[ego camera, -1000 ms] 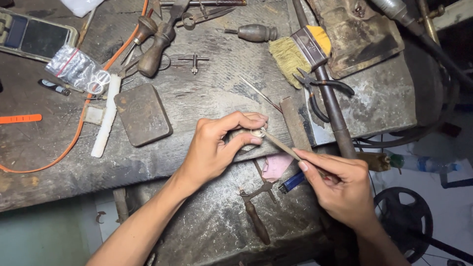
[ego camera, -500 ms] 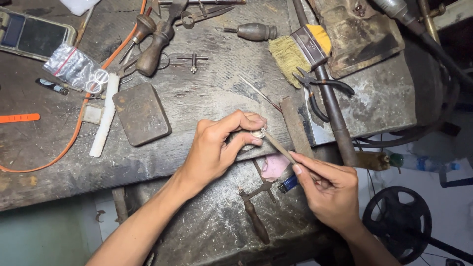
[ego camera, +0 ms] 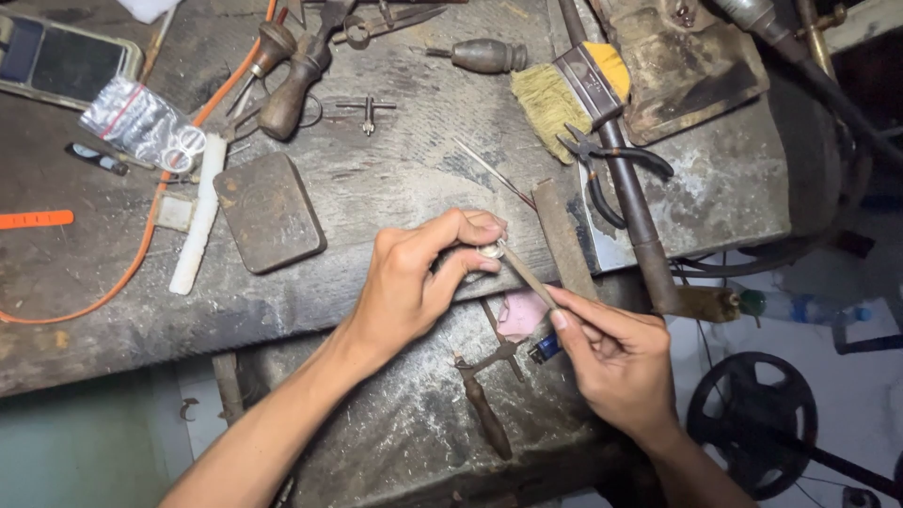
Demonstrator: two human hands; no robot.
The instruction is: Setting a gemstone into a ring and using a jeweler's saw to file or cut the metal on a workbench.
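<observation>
A small silver ring (ego camera: 490,251) is pinched between the thumb and fingertips of the left hand (ego camera: 419,282) at the near edge of a worn grey workbench (ego camera: 404,188). A slim file (ego camera: 527,274) is gripped between the thumb and fingers of the right hand (ego camera: 616,362), and its tip is laid against the ring. The file's long axis runs on a slant, its tip pointed up and to the left, its handle end buried in the right hand lower right. Just right of the ring a flat metal bar (ego camera: 562,240) is laid on the bench, and black pliers (ego camera: 602,169) and a yellow-handled brush (ego camera: 569,94) are seen farther back. A dark rectangular block (ego camera: 268,212) and a white stick (ego camera: 198,226) are set to the left, with an orange cord (ego camera: 141,245) curved past them. A wooden-handled tool (ego camera: 484,414) is seen on the lower shelf near the wrists.
</observation>
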